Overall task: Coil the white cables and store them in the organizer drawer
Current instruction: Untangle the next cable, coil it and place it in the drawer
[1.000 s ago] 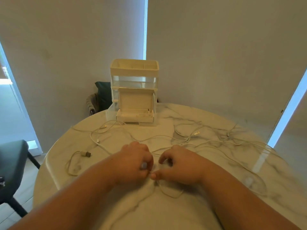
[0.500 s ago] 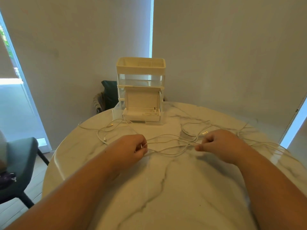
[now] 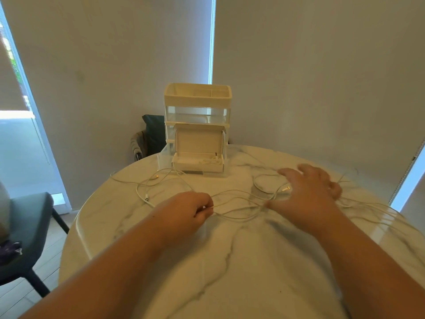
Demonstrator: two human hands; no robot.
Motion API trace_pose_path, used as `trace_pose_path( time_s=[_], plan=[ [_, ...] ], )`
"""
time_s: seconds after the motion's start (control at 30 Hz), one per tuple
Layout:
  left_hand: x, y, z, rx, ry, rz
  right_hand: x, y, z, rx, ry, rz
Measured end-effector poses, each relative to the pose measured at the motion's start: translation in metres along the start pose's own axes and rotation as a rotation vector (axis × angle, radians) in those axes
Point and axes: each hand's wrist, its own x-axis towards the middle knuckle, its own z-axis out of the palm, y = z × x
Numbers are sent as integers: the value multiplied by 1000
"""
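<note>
**Cables loose across a marble desk, organizer at the back**

Nearest: two bare forearms over a round desk (image 3: 230,272) of glossy white marble with grey veins.

Mid-desk, left: left grip (image 3: 188,210), fingers curled, pinching a strand of the white cables (image 3: 236,217) between thumb and fingertips.

Mid-desk, right: right grip (image 3: 308,196), open, fingers spread and fairly straight over the tangle, blurred; contact with the strands not clear.

Between and beyond both: cables uncoiled, lying in slack loops and crossings from the left part of the desk to the right rim, with small connector ends showing here and there.

Far edge of the desk: cream and clear organizer (image 3: 197,111), tray on top, with its clear drawer (image 3: 164,157) pulled out at the base. In front, a white box (image 3: 197,166) with raised lid, thin white strands inside.

Left of the desk: dark chair (image 3: 25,217) on a pale floor (image 3: 46,261). Behind the organizer: a second dark chair (image 3: 151,132). Backdrop: grey-beige blinds (image 3: 310,77), with bright daylight in narrow strips between and beside them.
</note>
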Motion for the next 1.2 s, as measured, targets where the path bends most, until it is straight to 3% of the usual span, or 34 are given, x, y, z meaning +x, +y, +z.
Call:
trace_pose_path(
  time_s=[0.07,0.13,0.27,0.53,0.93,1.07,1.2],
  plan=[
    [0,5,6,17,47,54,-19,-28,8,311,39,-318],
    [0,12,8,12,108,128,-26,-46,25,426,-22,-518],
    [1,18,4,-15,226,132,-13,-46,34,470,10,-562],
    [-2,6,-10,-177,252,21,6,-4,16,578,227,-357],
    [-4,2,-10,-184,244,-49,9,3,14,663,337,-195],
    [-7,12,-11,-589,310,-131,10,5,20,682,345,-154],
    [-6,20,-15,-1039,225,-203,11,2,24,652,282,-125]
  ],
)
